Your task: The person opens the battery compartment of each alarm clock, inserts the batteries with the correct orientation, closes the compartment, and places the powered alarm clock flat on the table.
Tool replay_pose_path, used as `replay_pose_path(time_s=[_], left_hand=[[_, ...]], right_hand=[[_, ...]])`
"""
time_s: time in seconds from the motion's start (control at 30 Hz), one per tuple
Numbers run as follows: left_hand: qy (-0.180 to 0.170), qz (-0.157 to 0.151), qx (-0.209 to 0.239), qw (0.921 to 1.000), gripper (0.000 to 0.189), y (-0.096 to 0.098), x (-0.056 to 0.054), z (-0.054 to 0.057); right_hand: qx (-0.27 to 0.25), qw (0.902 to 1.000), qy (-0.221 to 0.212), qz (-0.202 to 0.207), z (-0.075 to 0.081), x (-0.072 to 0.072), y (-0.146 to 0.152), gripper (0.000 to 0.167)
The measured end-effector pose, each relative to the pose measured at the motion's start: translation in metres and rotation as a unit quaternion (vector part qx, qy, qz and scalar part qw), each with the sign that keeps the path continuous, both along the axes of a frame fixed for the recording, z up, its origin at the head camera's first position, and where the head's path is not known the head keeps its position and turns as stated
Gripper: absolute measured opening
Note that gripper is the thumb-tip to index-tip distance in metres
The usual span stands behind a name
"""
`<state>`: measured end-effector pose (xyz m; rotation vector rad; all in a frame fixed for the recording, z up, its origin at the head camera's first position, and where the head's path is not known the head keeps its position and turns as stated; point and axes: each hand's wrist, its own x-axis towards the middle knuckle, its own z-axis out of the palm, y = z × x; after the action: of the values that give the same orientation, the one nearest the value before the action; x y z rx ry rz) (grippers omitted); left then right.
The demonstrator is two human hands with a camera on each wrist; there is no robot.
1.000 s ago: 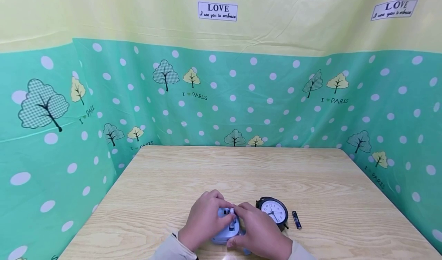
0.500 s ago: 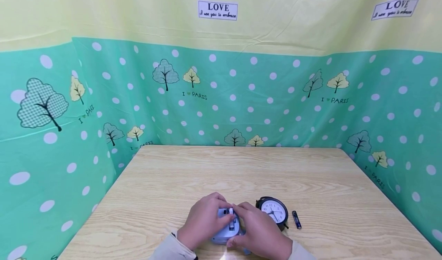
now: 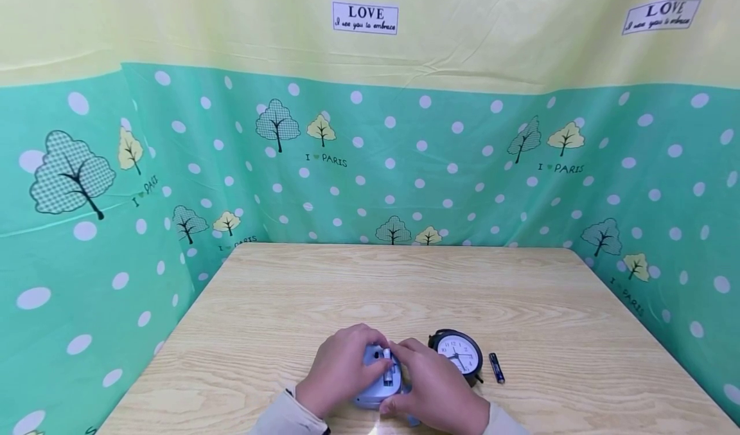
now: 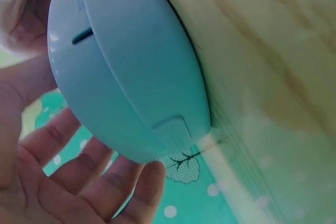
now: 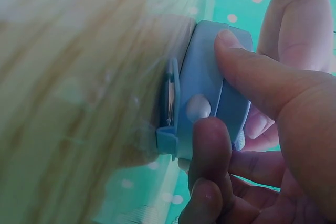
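Note:
A light-blue rounded device (image 3: 374, 393) lies on the table between both hands, its battery compartment facing up. One battery (image 3: 387, 371) shows in that compartment. My left hand (image 3: 347, 361) curves round the device's left and far sides, its thumb on the battery. In the left wrist view, the left fingers (image 4: 100, 169) reach along the smooth casing. My right hand (image 3: 430, 383) holds the right side, thumb at the near edge and index finger at the far corner. A small blue piece (image 5: 167, 141) stands beside the casing in the right wrist view; a shiny metallic part shows behind it.
A black round alarm clock (image 3: 460, 356) with a white dial lies just right of the right hand. Beyond it lies a dark-blue battery (image 3: 496, 367). The wooden table (image 3: 399, 281) is enclosed by a green and yellow patterned curtain (image 3: 370, 133).
The left index finger has bent more at the far edge of the device, and the left hand has shifted slightly. The right hand, alarm clock and loose battery stay in place.

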<state>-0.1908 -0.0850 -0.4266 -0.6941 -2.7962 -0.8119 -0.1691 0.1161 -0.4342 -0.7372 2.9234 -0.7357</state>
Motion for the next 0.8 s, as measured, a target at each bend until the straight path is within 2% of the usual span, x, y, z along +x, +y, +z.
replay_pose_path(time_s=[0.2, 0.5, 0.8], left_hand=[[-0.003, -0.022, 0.014, 0.9997, 0.020, -0.004, -0.001, 0.001], [-0.046, -0.050, 0.037, 0.9970, 0.027, -0.010, -0.005, 0.001], [-0.068, -0.060, 0.044, 0.9949, 0.029, -0.011, -0.006, 0.001]], right_hand=[[-0.004, 1.0000, 0.006, 0.002, -0.001, 0.000, 0.000, 0.099], [-0.005, 0.9999, 0.013, 0.001, 0.000, 0.000, -0.001, 0.099], [-0.004, 0.9999, 0.015, 0.000, 0.000, 0.000, -0.001, 0.099]])
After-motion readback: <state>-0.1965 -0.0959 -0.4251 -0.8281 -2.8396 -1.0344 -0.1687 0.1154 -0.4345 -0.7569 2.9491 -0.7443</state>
